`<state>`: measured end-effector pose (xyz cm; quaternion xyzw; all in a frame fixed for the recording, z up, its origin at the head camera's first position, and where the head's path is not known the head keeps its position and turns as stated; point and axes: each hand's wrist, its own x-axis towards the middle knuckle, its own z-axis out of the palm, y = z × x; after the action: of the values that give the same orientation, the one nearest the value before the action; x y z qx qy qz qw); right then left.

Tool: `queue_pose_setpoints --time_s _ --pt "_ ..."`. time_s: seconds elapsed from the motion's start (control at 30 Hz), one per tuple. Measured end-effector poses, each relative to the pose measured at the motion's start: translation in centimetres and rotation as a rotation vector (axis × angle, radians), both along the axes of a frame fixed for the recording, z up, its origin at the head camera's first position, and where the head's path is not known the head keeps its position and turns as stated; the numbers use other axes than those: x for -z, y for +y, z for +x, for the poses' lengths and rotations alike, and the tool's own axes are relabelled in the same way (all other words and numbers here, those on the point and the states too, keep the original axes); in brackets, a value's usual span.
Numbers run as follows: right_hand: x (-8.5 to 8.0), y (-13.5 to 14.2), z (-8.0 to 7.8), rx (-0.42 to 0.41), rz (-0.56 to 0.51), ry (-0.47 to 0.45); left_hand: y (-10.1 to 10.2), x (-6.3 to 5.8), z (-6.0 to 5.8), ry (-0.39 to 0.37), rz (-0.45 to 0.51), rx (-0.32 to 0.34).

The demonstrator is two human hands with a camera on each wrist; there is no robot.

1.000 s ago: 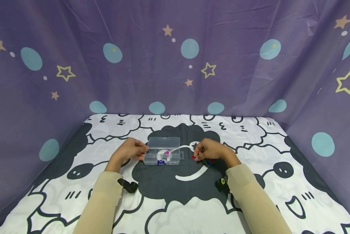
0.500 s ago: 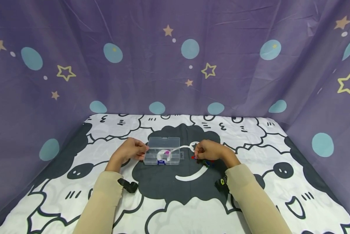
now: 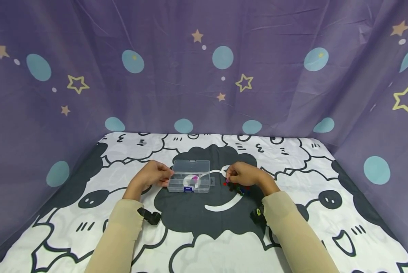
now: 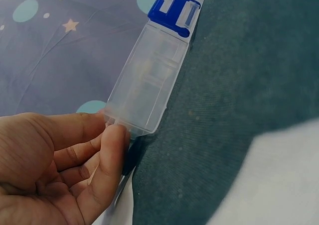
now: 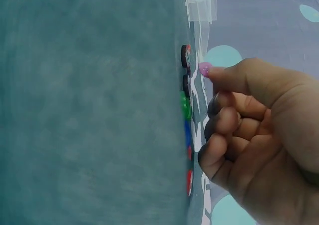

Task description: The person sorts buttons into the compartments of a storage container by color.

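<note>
A clear plastic compartment box [image 3: 205,185] with a blue latch [image 4: 172,11] sits on the dark part of the cloth, its lid [image 3: 191,165] raised at the back. A small pink-purple piece [image 3: 195,178] shows inside it. My left hand [image 3: 152,176] pinches the box's left end between thumb and fingers. To the box's right, my right hand [image 3: 243,173] pinches a small pink button-like piece [image 5: 205,69] at its fingertips, just above a loose group of small coloured pieces. In the right wrist view these include a green piece [image 5: 186,105] and a dark disc [image 5: 186,56].
The patterned cloth [image 3: 221,218] covers the surface under both hands. Purple curtains [image 3: 204,94] close off the back and both sides. A red piece [image 3: 225,184] lies at the left of the loose group, between it and the box.
My right hand's fingertips have risen slightly with the pink piece, and more of the loose group shows below them. The left hand and the box stay in place.
</note>
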<state>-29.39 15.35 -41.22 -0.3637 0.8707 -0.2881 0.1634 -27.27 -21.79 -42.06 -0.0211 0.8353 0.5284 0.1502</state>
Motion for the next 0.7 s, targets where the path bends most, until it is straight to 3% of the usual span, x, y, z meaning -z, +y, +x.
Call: queue_pose_setpoints --time_s 0.27,0.7 --pt "-0.4 -1.0 0.0 0.012 -0.054 -0.022 0.1 -0.1 0.0 -0.008 0.001 -0.017" --pt "-1.3 -3.2 -0.4 -0.004 -0.054 -0.002 0.1 0.0 0.0 0.000 0.006 -0.004"
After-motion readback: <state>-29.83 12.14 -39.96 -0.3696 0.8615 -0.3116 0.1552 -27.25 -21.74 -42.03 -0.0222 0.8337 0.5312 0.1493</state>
